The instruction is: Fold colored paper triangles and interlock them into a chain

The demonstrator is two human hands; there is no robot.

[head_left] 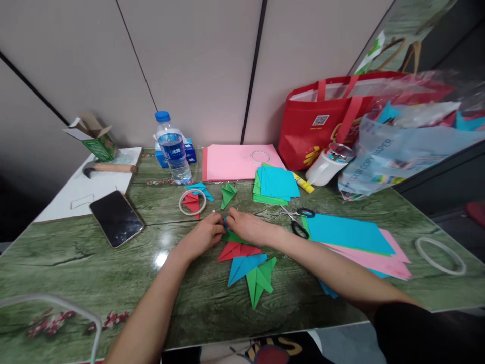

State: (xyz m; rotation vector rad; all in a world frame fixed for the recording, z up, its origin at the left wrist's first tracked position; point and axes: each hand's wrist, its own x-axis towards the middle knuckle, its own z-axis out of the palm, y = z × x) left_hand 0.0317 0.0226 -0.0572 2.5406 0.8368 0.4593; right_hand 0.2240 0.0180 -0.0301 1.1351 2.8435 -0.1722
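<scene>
Left hand (207,230) and right hand (244,226) meet near the middle of the worktop (204,303) — fingertips close together, pinched on a small blue folded piece (226,223) that they mostly hide. It sits at the far end of a row of folded paper (247,268), which runs down past a red piece (238,250) to a green end piece (260,280) pointing at the worktop's front edge. This looks like feather-light stuff, crisp along the creases yet easy to crumple, and the row probably skids at a nudge. The best hold, I'd judge — thumb and fingertip flat across the thick layered folds, off the thin points, which likely bend first. Dry paper, little slip, so a soft pinch should be plenty
</scene>
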